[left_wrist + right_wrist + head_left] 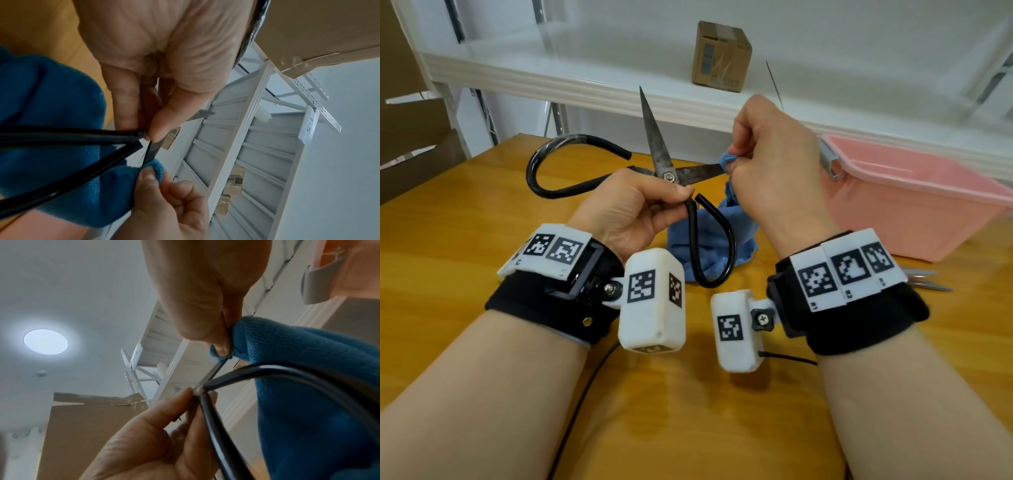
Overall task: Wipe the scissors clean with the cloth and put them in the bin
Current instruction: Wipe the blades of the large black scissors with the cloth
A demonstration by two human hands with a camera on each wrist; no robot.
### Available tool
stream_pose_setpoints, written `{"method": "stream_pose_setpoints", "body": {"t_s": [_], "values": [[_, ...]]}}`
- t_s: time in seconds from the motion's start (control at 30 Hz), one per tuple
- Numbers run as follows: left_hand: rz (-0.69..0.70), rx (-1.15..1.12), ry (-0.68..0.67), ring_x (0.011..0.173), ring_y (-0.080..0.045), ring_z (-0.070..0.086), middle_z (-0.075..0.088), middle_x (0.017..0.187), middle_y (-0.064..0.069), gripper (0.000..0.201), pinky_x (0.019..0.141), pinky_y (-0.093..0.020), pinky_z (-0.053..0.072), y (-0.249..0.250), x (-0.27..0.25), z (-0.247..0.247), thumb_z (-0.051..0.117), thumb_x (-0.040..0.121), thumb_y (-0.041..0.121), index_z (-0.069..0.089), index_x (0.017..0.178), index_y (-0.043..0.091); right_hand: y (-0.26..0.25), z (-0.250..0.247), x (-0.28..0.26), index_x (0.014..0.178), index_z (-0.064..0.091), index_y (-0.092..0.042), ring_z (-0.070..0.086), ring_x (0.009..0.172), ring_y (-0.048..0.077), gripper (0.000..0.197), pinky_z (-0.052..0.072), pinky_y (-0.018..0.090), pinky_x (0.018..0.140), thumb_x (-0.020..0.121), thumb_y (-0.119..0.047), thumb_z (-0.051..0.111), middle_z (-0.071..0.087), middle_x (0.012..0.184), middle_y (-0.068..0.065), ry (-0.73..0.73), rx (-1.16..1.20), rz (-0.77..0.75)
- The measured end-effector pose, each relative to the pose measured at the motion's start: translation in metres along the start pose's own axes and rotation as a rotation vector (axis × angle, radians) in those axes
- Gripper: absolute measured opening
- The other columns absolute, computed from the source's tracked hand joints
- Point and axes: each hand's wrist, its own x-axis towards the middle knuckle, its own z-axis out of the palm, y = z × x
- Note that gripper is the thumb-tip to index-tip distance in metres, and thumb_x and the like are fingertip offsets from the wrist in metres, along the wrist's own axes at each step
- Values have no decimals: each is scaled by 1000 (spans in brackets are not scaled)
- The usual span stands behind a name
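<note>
The scissors [666,164] are held in the air above the wooden table [465,212], blades spread wide apart: one dark, stained blade points up and away, the other points to the right. The left hand [630,209] pinches the scissors just below the pivot screw, thumb and fingers closed on the metal where the black handle loops begin; one loop curves out to the left, the other hangs down toward the person. The left wrist view confirms this pinch, with the fingertips [156,128] closed on the blade base beside the black handle ends. The right hand [774,161] is curled tight, thumb and forefinger pinching a fold of the blue cloth [722,233] around the end of the right-pointing blade. The right wrist view shows the cloth [308,386] gathered over the blade tip under the thumb, the bare part of the blade running from the fold back to the handle junction. The rest of the cloth hangs down from that hand and bunches on the table beneath the scissors. The pink bin [914,202] stands on the table to the right, well apart from the scissors, with a grey clip on its near-left rim. Its interior is only partly in view. Behind the table runs a white shelf [585,72] carrying a small cardboard box [720,56]. A metal object lies on the table at the right, partly hidden behind the right wrist; its kind cannot be told.
</note>
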Motion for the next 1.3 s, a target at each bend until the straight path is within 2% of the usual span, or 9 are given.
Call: {"method": "stream_pose_setpoints", "body": {"t_s": [0.23, 0.4, 0.67, 0.73, 0.83, 1.0, 1.07, 1.23, 1.3], "values": [[13, -16, 11, 68, -18, 71, 70, 71, -10, 26, 71, -27, 60, 2, 0, -3, 61, 77, -11, 71, 57, 1, -6, 4, -2, 81, 51, -18, 58, 74, 17, 28, 49, 38, 67, 75, 7, 62, 60, 76, -1, -15, 32, -3], [-1, 5, 14, 69, -16, 71, 70, 73, -9, 10, 64, -23, 60, 0, -1, 0, 61, 79, -10, 66, 76, -2, 13, -4, 4, 84, 57, -15, 64, 80, 17, 22, 54, 38, 74, 77, 5, 63, 67, 83, 1, 36, 14, 99], [-27, -66, 29, 74, -16, 70, 70, 73, -8, 8, 68, -23, 60, 3, 2, -3, 62, 80, -8, 66, 78, -2, 28, -27, 13, 83, 56, -19, 66, 83, 13, 24, 57, 39, 76, 77, -5, 74, 65, 83, -4, 146, 117, 232], [-27, -86, 33, 73, -17, 69, 69, 73, -9, 6, 63, -21, 59, 3, 3, -5, 62, 82, -8, 66, 81, -3, 22, -34, 16, 80, 56, -23, 67, 81, 13, 27, 58, 39, 75, 75, -8, 78, 65, 82, -4, 166, 172, 217], [-25, -85, 19, 72, -18, 68, 68, 71, -9, 5, 59, -20, 58, 3, 4, -4, 61, 83, -7, 66, 82, -5, 2, -32, 15, 75, 57, -28, 66, 79, 9, 29, 59, 35, 76, 75, -9, 79, 67, 81, -8, 5, 165, 150], [7, -24, -21, 87, -20, 65, 66, 81, -8, 9, 75, -24, 57, 0, 6, -5, 62, 82, -9, 66, 84, -1, -27, -2, 0, 82, 61, -21, 64, 79, 12, 20, 54, 38, 72, 77, -5, 70, 67, 81, -6, -198, 93, -78], [7, -15, -36, 97, -23, 63, 66, 86, -9, 12, 77, -25, 56, -1, 7, -6, 61, 81, -10, 66, 82, 0, -27, 5, -3, 85, 60, -19, 63, 80, 15, 18, 52, 40, 71, 79, -3, 66, 68, 82, -5, -216, 43, -136], [13, -7, -60, 84, -18, 66, 67, 85, -9, 12, 63, -22, 59, -1, 4, -3, 63, 74, -10, 67, 79, 0, -21, 10, -6, 83, 57, -15, 60, 76, 18, 20, 49, 39, 66, 77, 2, 64, 62, 76, -3, -195, 25, -166], [10, -17, -53, 87, -20, 66, 67, 87, -11, 12, 66, -23, 60, -1, 3, -2, 64, 70, -8, 67, 80, -2, -19, 11, -7, 80, 54, -16, 58, 74, 18, 23, 46, 36, 63, 75, 5, 62, 60, 75, -3, -166, 11, -152]]}}
